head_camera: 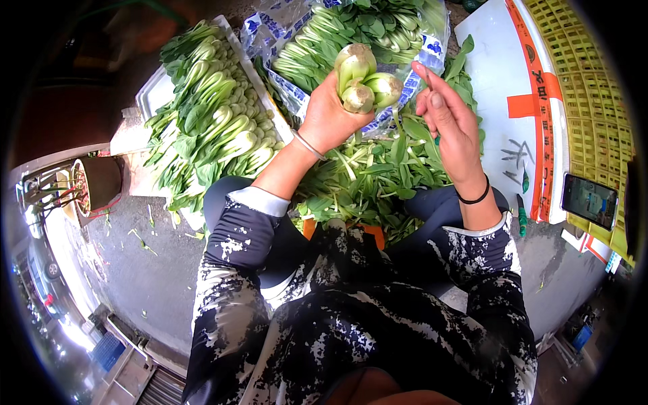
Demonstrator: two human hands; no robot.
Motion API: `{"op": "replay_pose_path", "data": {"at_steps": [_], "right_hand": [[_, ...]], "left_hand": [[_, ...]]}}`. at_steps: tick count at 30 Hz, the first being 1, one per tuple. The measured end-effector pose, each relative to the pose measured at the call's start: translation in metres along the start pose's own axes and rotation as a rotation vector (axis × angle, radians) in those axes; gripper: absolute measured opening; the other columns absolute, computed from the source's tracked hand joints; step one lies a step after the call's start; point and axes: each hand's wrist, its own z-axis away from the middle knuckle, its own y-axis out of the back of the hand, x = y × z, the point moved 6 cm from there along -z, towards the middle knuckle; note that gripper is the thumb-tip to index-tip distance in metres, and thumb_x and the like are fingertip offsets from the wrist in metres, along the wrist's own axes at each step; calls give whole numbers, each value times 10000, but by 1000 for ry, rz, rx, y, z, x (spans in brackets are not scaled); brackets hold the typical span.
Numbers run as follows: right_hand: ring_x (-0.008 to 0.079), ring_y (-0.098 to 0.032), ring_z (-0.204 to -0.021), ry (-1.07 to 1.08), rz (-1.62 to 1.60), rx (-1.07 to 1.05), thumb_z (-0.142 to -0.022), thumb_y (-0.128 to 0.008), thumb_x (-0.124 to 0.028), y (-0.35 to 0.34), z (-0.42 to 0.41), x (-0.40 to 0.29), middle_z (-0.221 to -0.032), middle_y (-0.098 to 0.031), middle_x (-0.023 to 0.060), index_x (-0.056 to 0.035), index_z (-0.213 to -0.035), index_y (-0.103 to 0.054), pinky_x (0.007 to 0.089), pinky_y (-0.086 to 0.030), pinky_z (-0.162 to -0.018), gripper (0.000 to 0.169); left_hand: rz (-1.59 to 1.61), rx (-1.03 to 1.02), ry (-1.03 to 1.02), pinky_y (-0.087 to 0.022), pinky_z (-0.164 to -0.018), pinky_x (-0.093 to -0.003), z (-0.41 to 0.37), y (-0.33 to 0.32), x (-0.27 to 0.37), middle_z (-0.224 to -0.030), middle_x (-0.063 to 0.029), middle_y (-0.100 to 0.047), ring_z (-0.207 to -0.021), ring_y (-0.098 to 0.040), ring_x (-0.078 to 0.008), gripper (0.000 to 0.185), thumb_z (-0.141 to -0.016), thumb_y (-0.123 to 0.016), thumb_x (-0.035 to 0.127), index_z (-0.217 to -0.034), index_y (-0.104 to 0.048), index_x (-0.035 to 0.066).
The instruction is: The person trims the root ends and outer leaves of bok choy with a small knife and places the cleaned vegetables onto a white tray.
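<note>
My left hand (324,114) grips three heads of bok choy (360,63), their cut root ends turned up towards me. To the right, apart from them, my right hand (455,126) pinches a small knife (429,81) whose thin blade shows by the index finger; most of its handle is hidden in the palm. Beneath both hands spreads a heap of loose bok choy leaves (374,169). Behind the held heads, a clear plastic bag with blue print (434,49) surrounds more bok choy (316,45). Stacked bok choy (217,114) fills a white foam tray (156,93) on the left.
A white foam box (486,71) with orange tape stands on the right, beside a yellow plastic crate (587,101). A phone (590,201) leans at the crate's near end. A green-handled tool (522,220) is by the foam box. Left are a plant pot (101,185) and scattered leaf scraps.
</note>
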Motion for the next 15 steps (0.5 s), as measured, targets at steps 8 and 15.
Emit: {"op": "replay_pose_path", "data": {"at_steps": [8, 15], "right_hand": [[74, -507, -696, 97, 107, -105, -872, -618, -240, -9, 6, -4, -733, -546, 13, 10, -1316, -422, 220, -421, -691, 546], [74, -524, -691, 71, 169, -157, -853, -634, -245, -5, 12, -2, -743, -587, 22, -53, -1306, -464, 219, -433, -695, 520]], "left_hand": [[-11, -76, 39, -480, -773, -269, 0, -10, 0, -938, -70, -619, -849, -589, -138, 466, -661, -690, 90, -1083, -509, 10], [0, -214, 99, -480, -746, -276, 4, -13, 4, -872, -70, -615, -793, -586, -153, 436, -641, -670, 86, -1044, -522, 12]]}}
